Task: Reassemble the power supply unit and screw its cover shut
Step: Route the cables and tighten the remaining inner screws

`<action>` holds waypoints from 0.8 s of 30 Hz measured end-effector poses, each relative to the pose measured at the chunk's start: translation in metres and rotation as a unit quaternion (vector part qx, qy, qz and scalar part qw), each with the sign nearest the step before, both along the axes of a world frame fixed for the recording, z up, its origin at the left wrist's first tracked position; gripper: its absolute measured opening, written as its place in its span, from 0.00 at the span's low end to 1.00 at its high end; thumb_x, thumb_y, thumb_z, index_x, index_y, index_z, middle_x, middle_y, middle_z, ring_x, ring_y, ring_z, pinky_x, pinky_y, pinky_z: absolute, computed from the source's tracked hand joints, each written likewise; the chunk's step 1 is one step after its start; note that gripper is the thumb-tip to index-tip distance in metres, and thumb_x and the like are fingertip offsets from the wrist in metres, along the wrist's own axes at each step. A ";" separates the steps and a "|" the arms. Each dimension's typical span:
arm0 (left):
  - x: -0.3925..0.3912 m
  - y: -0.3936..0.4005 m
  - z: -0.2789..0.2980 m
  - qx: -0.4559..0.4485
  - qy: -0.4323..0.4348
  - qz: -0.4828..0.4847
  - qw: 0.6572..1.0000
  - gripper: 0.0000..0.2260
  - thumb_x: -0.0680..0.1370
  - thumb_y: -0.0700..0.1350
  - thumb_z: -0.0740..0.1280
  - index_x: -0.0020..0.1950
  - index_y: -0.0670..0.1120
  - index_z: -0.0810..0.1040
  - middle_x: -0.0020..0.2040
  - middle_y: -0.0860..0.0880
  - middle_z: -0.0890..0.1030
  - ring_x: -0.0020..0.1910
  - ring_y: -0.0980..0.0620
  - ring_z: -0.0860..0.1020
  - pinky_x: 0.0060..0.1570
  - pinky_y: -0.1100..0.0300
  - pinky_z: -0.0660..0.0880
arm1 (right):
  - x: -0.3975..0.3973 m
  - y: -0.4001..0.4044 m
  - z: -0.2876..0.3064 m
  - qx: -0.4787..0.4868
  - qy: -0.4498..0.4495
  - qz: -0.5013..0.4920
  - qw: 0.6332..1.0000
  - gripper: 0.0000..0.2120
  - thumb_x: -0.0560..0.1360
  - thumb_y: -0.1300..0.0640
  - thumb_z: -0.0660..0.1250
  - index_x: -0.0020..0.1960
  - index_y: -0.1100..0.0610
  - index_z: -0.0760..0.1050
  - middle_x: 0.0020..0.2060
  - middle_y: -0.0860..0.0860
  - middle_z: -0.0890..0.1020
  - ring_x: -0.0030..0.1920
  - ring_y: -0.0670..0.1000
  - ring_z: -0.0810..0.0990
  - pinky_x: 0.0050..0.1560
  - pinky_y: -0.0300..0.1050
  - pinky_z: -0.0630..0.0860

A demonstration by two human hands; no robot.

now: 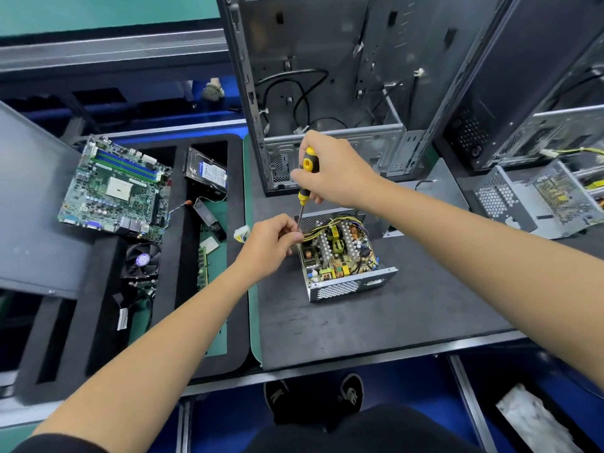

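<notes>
Both hands [336,171] work a screwdriver [306,178] at the open power supply unit [343,256].

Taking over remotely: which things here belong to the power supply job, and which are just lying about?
In the job: open power supply unit, screwdriver in right hand, left hand steadying its shaft.

Lying about: motherboard, hard drive, cooler fan, computer case.

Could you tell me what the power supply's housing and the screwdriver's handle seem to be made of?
The power supply housing looks like thin sheet metal with a dull silver finish: it has punched vent holes and folded edges. The screwdriver handle, gripped by the right hand, appears to be moulded plastic, possibly with rubbery black sections, judging by its glossy yellow and matte black bands.
</notes>
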State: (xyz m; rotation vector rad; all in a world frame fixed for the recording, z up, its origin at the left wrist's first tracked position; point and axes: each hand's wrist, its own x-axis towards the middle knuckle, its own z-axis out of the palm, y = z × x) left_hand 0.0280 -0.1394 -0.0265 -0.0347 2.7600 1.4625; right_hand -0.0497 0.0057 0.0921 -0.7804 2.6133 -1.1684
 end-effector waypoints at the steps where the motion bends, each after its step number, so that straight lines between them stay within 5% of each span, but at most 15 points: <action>1: 0.002 -0.001 -0.001 -0.008 0.004 -0.005 1.000 0.11 0.77 0.40 0.68 0.37 0.52 0.72 0.31 0.55 0.76 0.26 0.61 0.74 0.30 0.71 0.69 | 0.000 -0.001 0.001 0.003 -0.005 0.008 1.000 0.08 0.75 0.58 0.66 0.46 0.58 0.67 0.33 0.54 0.81 0.27 0.47 0.82 0.29 0.45 0.80; 8: 0.022 -0.001 -0.013 -0.080 0.025 -0.097 0.992 0.07 0.75 0.42 0.71 0.37 0.44 0.77 0.33 0.58 0.76 0.33 0.65 0.73 0.35 0.73 0.65 | 0.005 -0.010 0.001 0.180 -0.025 0.176 0.967 0.08 0.73 0.55 0.70 0.42 0.55 0.72 0.29 0.49 0.82 0.26 0.44 0.81 0.28 0.33 0.72; 11: 0.026 0.004 -0.022 -0.086 0.020 -0.122 0.989 0.08 0.74 0.43 0.72 0.36 0.43 0.79 0.38 0.52 0.81 0.36 0.57 0.75 0.39 0.66 0.67 | 0.014 -0.015 -0.008 0.222 0.000 0.228 0.948 0.05 0.72 0.57 0.69 0.42 0.53 0.72 0.33 0.45 0.78 0.31 0.40 0.77 0.34 0.40 0.69; 13: 0.030 0.005 -0.028 -0.087 0.020 -0.108 0.990 0.09 0.74 0.44 0.72 0.35 0.45 0.77 0.39 0.50 0.82 0.37 0.53 0.76 0.40 0.63 0.68 | 0.020 -0.016 -0.014 0.234 0.013 0.250 0.940 0.04 0.70 0.60 0.67 0.42 0.54 0.73 0.39 0.48 0.77 0.38 0.46 0.74 0.39 0.44 0.71; 24: 0.045 0.014 -0.045 -0.071 0.006 -0.029 0.997 0.09 0.73 0.49 0.73 0.39 0.43 0.80 0.31 0.59 0.74 0.31 0.58 0.70 0.33 0.66 0.63 | 0.033 -0.013 -0.029 0.235 0.032 0.268 0.934 0.03 0.69 0.60 0.66 0.42 0.56 0.73 0.42 0.50 0.75 0.42 0.50 0.70 0.44 0.47 0.70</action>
